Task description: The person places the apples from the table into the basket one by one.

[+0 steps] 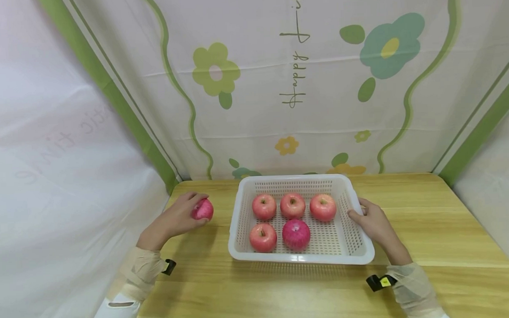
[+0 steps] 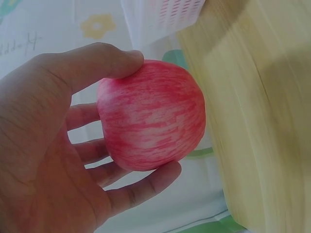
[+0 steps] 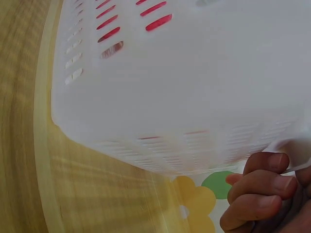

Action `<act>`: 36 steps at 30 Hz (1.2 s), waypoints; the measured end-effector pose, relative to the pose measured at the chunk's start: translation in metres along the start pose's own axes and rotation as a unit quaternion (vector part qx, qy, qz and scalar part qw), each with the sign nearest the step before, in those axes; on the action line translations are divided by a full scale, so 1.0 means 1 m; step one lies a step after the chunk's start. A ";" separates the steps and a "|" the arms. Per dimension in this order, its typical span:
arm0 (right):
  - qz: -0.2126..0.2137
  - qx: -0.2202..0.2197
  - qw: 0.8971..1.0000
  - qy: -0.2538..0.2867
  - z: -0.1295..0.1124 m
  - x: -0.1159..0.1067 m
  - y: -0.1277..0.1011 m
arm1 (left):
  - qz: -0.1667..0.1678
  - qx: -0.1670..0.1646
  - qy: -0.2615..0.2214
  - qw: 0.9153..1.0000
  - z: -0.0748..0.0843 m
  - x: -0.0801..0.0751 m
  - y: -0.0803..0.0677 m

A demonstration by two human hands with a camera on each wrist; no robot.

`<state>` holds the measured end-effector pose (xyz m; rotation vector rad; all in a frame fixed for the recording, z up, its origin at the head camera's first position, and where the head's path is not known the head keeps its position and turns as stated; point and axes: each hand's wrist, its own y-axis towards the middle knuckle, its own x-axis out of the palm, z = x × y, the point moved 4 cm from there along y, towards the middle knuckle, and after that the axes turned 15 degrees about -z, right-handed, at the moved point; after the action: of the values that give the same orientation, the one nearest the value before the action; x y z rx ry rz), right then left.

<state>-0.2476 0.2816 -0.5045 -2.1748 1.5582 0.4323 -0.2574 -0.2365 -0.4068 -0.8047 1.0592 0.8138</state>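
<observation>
A white slotted plastic basket (image 1: 358, 242) sits mid-table and holds several pink-red apples (image 1: 292, 205). My left hand (image 1: 178, 218) grips another pink apple (image 1: 203, 210) left of the basket, near the table's left edge. In the left wrist view the apple (image 2: 151, 116) lies between thumb and curled fingers (image 2: 141, 187). My right hand (image 1: 372, 222) holds the basket's right rim, thumb over the edge. The right wrist view shows the basket wall (image 3: 194, 87) from below with my fingers (image 3: 257, 191) curled under its rim.
The wooden table (image 1: 309, 292) is backed by a white cloth with green stripes and flower prints (image 1: 385, 47). White cloth walls stand at both sides. Bare wood shows in front of the basket and to its right.
</observation>
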 end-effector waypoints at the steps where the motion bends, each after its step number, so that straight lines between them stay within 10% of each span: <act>1: 0.000 -0.001 1.000 0.000 0.000 0.000 0.000 | 0.000 0.001 0.000 1.000 0.001 0.000 0.000; 36: 0.001 0.000 1.000 0.005 0.000 0.001 0.000 | -0.007 0.033 0.018 0.999 0.028 -0.007 0.012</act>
<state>-0.2469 0.2809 -0.5050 -2.1782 1.5657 0.4227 -0.2586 -0.2077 -0.3943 -0.7719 1.1052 0.7506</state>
